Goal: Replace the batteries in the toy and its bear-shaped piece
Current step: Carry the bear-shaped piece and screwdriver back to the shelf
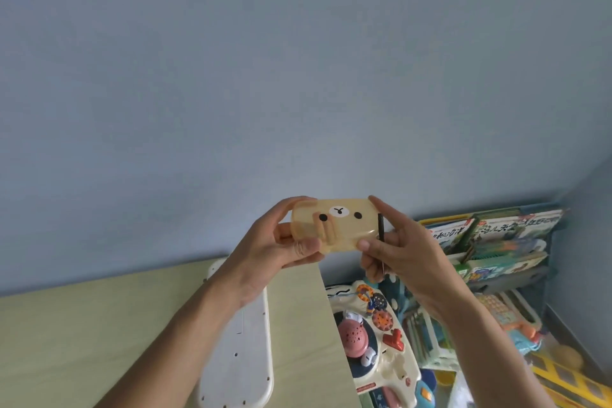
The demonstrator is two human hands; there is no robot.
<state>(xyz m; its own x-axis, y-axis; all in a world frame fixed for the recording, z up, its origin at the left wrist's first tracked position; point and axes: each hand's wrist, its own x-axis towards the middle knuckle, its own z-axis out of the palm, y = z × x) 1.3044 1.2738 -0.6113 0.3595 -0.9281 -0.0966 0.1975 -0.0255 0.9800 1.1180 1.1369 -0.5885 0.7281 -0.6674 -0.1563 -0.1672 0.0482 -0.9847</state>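
Observation:
I hold a translucent tan bear-shaped piece (344, 223) up in front of the blue wall, its face with black eyes and white snout turned toward me. My left hand (281, 242) grips its left end, thumb on the lower front. My right hand (397, 242) pinches its right end while also holding a thin dark screwdriver (381, 235), which points downward between the fingers. Below my left forearm the long white toy (241, 361) lies on the pale wooden table (82, 341), its flat underside with small holes facing up.
Right of the table's edge, on the floor, stands a cream activity toy (374, 338) with coloured gears and a pink dome. Behind it a rack of picture books (490, 242) leans against the wall. More toys and a yellow fence piece (563, 378) crowd the lower right corner.

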